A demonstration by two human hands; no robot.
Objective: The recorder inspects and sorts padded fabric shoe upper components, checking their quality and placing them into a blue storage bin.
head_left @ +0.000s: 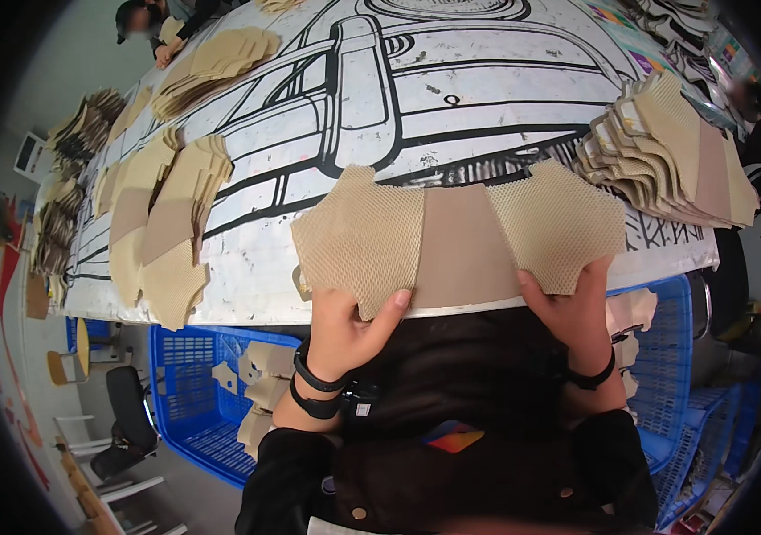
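Between my two hands spreads a cut fabric panel (467, 245), beige mesh at both ends with a smooth tan band across its middle. My left hand (351, 325) grips the lower edge of its left mesh part, thumb on top and the fingers mostly hidden beneath. On the right mesh part, my right hand (575, 303) pinches the lower corner, thumb at the inner edge and fingers behind. The panel lies over the near edge of the table, roughly level. Dark bands circle both wrists.
The table (256, 299) has a white cover with black line drawings. Stacks of similar panels lie at the left (175, 223), far left (216, 67) and right (675, 156). Below the edge are a left blue crate (189, 392) and a right blue crate (670, 357) holding panels. A person (175, 27) stands beyond the far left stack.
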